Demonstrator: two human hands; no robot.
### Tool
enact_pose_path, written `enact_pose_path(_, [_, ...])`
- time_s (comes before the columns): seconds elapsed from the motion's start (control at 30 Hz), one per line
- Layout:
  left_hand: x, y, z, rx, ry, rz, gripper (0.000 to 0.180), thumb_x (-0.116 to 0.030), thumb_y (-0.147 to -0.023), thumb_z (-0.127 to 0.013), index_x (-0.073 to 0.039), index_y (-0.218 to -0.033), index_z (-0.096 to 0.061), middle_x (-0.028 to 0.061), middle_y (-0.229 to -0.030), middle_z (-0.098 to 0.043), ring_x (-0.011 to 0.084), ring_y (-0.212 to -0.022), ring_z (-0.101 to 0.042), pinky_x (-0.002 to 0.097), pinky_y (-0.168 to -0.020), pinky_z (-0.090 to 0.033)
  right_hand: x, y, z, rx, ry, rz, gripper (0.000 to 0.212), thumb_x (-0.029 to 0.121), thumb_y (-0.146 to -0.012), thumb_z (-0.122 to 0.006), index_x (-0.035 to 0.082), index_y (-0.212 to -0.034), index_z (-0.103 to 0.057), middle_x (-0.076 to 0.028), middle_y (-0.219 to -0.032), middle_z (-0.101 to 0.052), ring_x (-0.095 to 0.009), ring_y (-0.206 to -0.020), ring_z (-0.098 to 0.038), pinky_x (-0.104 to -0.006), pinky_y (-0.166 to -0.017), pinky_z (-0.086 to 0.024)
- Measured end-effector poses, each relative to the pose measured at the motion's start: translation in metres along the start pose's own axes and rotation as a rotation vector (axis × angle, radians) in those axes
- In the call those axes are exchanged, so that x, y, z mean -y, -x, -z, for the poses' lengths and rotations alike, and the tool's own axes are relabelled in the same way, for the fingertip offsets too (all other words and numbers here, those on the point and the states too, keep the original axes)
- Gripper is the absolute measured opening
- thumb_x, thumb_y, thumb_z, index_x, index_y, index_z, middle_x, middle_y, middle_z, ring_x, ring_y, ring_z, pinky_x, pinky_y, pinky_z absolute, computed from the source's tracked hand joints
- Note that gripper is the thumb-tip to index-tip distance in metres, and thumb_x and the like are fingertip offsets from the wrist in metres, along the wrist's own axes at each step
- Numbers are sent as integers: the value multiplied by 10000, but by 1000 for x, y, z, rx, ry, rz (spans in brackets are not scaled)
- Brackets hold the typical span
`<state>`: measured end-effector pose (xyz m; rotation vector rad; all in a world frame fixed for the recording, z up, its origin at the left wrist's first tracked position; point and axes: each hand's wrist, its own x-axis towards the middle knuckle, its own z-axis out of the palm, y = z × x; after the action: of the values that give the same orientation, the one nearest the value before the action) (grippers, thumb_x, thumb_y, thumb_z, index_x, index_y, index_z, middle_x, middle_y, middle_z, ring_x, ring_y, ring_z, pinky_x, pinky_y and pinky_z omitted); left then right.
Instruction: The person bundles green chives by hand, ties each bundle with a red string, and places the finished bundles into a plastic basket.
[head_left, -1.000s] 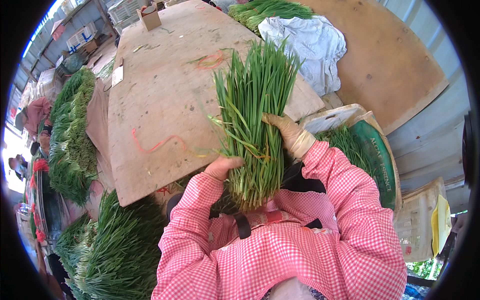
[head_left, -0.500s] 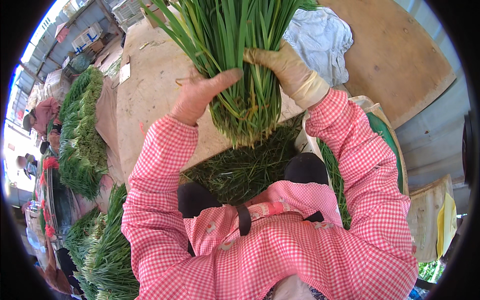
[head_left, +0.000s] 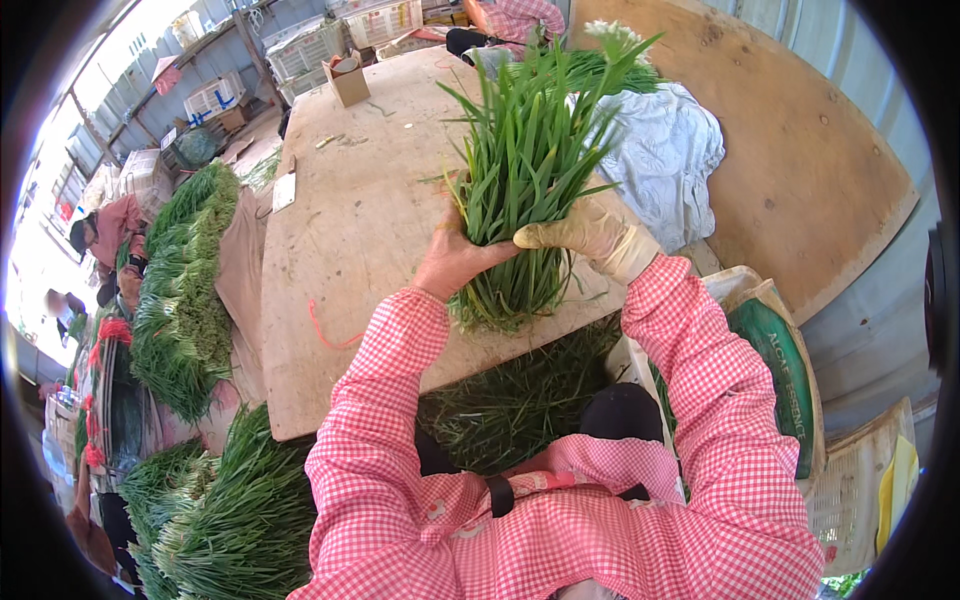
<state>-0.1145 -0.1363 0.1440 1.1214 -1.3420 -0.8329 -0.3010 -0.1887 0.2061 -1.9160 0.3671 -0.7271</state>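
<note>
A thick bunch of green chives point(head_left: 525, 160) stands over the near part of the wooden table point(head_left: 350, 210), leaf tips up and away, lower ends toward me. My bare left hand point(head_left: 455, 255) wraps round its left side, thumb across the front. From the right, my right hand point(head_left: 590, 238) in a pale, stained glove grips the same bunch, its thumb nearly meeting the left one. The fingers behind the leaves are mostly hidden. Whether the lower ends touch the wood, I cannot tell. Left of the bunch lies a loose red string point(head_left: 330, 332).
More chives point(head_left: 590, 68) and a white cloth point(head_left: 665, 150) lie beyond my right hand. A small open carton point(head_left: 346, 82) stands at the table's far end. Heaps of chives point(head_left: 240, 510) are at left, loose leaves point(head_left: 510, 405) below the table edge. A green sack point(head_left: 770, 370) stands right. Other people sit nearby.
The chives and both hands have come down and nearer the table, and the bunch now stands more upright. The view has shifted, showing more of the table's far end. Both hands keep their grip.
</note>
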Motion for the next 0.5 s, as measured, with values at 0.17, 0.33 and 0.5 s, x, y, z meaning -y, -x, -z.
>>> enact_pose_path(0.17, [-7, -7, -17, 79, -139, -83, 738, -229, -636, -787, 41, -1214, -415, 144, -1077, -598, 210, -1001, -575, 309, -848, -464, -2, -18, -17, -261, 415, 146, 622, 267, -631, -802, 1, -1130, -545, -128, -1065, -607, -227, -1029, -545, -317, -915, -416])
enact_pose_path(0.33, [31, 10, -34, -224, -597, -158, 851, -167, -612, -774, -13, -1314, -317, 217, -1253, -424, 301, -1139, -466, 380, -904, -437, -57, -40, -12, -545, -123, -43, 495, 217, -647, -785, -4, -1047, -594, -128, -948, -655, -211, -843, -622, -306, -753, -498])
enact_pose_path(0.5, [89, 68, -54, -420, -708, -183, 934, -76, -578, -756, -132, -1374, -271, 229, -1368, -232, 418, -1203, -333, 454, -959, -374, -58, -47, -6, -647, -126, -3, 451, 96, -717, -738, -44, -1094, -533, -105, -990, -615, -187, -872, -591, -297, -780, -489])
